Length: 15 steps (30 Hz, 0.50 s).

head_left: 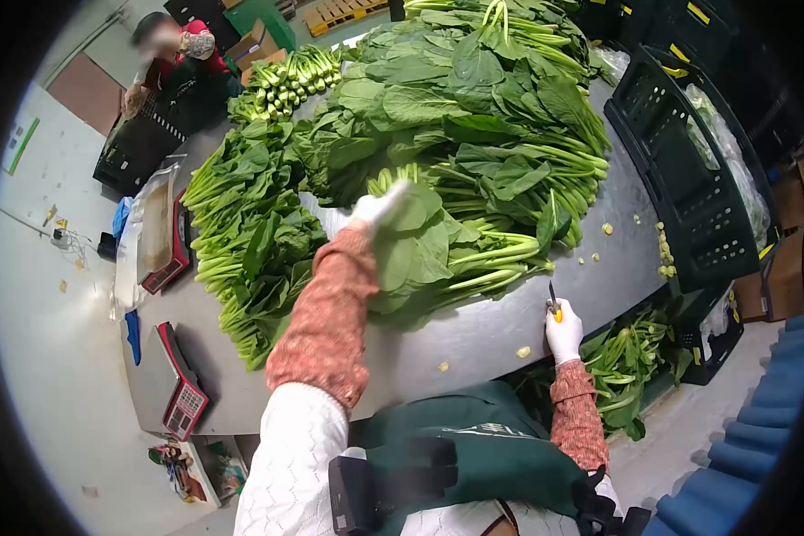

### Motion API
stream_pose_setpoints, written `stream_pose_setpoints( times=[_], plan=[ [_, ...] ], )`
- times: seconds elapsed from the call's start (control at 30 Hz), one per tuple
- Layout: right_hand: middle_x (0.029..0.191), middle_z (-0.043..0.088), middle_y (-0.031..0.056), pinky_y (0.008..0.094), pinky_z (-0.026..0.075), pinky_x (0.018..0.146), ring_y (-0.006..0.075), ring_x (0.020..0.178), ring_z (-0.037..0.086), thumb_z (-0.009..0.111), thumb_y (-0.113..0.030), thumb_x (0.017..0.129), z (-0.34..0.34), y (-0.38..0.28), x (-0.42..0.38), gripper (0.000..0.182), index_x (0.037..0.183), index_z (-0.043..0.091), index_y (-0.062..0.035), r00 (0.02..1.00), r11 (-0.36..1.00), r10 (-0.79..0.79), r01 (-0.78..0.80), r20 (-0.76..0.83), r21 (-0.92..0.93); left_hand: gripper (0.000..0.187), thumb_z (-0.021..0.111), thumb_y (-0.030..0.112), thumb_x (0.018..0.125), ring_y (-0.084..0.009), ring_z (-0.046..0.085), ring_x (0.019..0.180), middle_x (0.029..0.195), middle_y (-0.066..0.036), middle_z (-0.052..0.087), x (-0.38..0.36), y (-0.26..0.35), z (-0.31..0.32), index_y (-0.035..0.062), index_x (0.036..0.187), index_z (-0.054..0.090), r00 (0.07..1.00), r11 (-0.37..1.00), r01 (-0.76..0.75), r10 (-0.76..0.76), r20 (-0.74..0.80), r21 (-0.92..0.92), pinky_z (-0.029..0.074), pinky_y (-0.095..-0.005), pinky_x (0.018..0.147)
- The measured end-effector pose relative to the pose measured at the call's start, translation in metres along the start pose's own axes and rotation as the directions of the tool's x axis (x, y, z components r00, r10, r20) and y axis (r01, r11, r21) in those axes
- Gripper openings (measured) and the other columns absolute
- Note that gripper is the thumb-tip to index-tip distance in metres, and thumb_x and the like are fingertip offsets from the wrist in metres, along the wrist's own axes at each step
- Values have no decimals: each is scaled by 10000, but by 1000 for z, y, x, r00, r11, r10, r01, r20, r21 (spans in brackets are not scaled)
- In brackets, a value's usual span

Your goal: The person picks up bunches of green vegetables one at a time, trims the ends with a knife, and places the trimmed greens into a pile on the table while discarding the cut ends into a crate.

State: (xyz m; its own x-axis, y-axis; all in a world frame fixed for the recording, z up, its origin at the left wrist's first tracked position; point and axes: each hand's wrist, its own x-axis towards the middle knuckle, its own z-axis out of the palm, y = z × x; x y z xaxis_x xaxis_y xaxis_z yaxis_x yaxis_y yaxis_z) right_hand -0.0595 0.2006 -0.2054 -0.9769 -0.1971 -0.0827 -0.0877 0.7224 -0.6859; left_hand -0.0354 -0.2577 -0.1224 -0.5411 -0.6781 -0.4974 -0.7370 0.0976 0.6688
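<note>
My left hand (381,205), in a white glove, reaches over the middle of the leafy green pile (518,170). Its fingers close round the pale stems of a bunch of greens (409,246), whose broad leaves hang below the hand. My right hand (563,329), also gloved in white, is closed round a small knife (555,308) with a yellow and black handle. The blade points up and away from me, near the table's front edge. Just beyond it lie the cut stem ends of a bunch (500,261).
Stacked greens (259,223) line the metal table (420,357) on the left, beside two red scales (186,393). A black crate (696,170) stands at the right, with loose greens (629,366) below the edge. A person (183,54) stands at the back left.
</note>
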Motion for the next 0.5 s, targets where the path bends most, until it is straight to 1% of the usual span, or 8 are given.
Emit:
stream_pose_setpoints(
  times=[0.13, 0.2, 0.27, 0.3, 0.37, 0.43, 0.47, 0.5],
  plan=[
    [847, 690, 165, 467, 515, 703, 397, 826, 659, 640, -193, 861, 1, -3, -2, 171, 1027, 644, -155, 999, 998, -15, 13, -33, -61, 1351, 780, 611, 641, -360, 538, 1251, 1399, -279, 469, 5, 9, 67, -104, 1482, 0, 990, 892, 103, -47, -136, 440, 436, -360, 1062],
    [859, 692, 161, 466, 514, 715, 395, 834, 659, 641, -187, 855, -1, -3, -3, 187, 1039, 641, -157, 998, 997, -33, 30, -50, -74, 1122, 833, 369, 622, -343, 583, 1182, 1344, -289, 513, 1, -3, 56, -80, 1428, 195, 984, 978, 6, 32, -175, 208, 487, -368, 977],
    [873, 695, 159, 459, 515, 728, 389, 848, 662, 644, -180, 850, -1, -1, -4, 202, 1050, 640, -158, 998, 997, -46, 44, -42, -58, 567, 800, 171, 662, -221, 670, 874, 1013, -178, 693, 7, -29, 30, -41, 1149, 603, 953, 934, -302, 290, -91, -190, 532, -327, 763],
    [905, 697, 158, 442, 517, 752, 376, 875, 665, 649, -169, 842, -7, -8, -7, 233, 1075, 637, -160, 1000, 1000, -18, 18, -4, -26, 362, 785, 117, 666, -194, 669, 790, 896, -114, 713, -4, -33, 8, 1, 994, 686, 924, 912, -372, 348, -155, -171, 540, -310, 727],
    [918, 697, 157, 433, 517, 763, 368, 886, 667, 653, -165, 838, -8, -6, -7, 250, 1088, 636, -161, 1000, 1000, -15, 15, 10, -10, 491, 752, 38, 695, -176, 652, 854, 986, -77, 692, -45, -20, -28, 3, 1162, 603, 890, 841, -452, 401, -218, -298, 536, -302, 780],
    [920, 692, 165, 413, 525, 762, 375, 880, 671, 647, -144, 834, -5, 1, -4, 256, 1090, 638, -148, 999, 1000, -31, 31, 13, -6, 660, 724, 24, 725, -180, 608, 1034, 1189, -105, 627, -105, 8, -61, 11, 1334, 470, 768, 750, -639, 610, -197, -169, 486, -306, 921],
    [848, 703, 135, 382, 528, 722, 307, 795, 694, 623, -129, 875, -3, 3, -3, 211, 1082, 635, -94, 998, 996, -67, 66, -4, -57, 733, 713, 55, 744, -198, 580, 1133, 1272, -124, 589, -131, 20, -68, 13, 1408, 405, 714, 715, -695, 673, -195, -74, 455, -314, 982],
    [794, 687, 115, 352, 516, 652, 250, 706, 670, 621, -150, 897, 4, 17, 4, 180, 1062, 636, -77, 998, 990, -35, 26, 60, 140, 783, 710, 83, 748, -220, 577, 1170, 1295, -146, 581, -150, 24, -69, 13, 1447, 364, 622, 645, -761, 757, -201, 73, 451, -321, 995]
  ],
)
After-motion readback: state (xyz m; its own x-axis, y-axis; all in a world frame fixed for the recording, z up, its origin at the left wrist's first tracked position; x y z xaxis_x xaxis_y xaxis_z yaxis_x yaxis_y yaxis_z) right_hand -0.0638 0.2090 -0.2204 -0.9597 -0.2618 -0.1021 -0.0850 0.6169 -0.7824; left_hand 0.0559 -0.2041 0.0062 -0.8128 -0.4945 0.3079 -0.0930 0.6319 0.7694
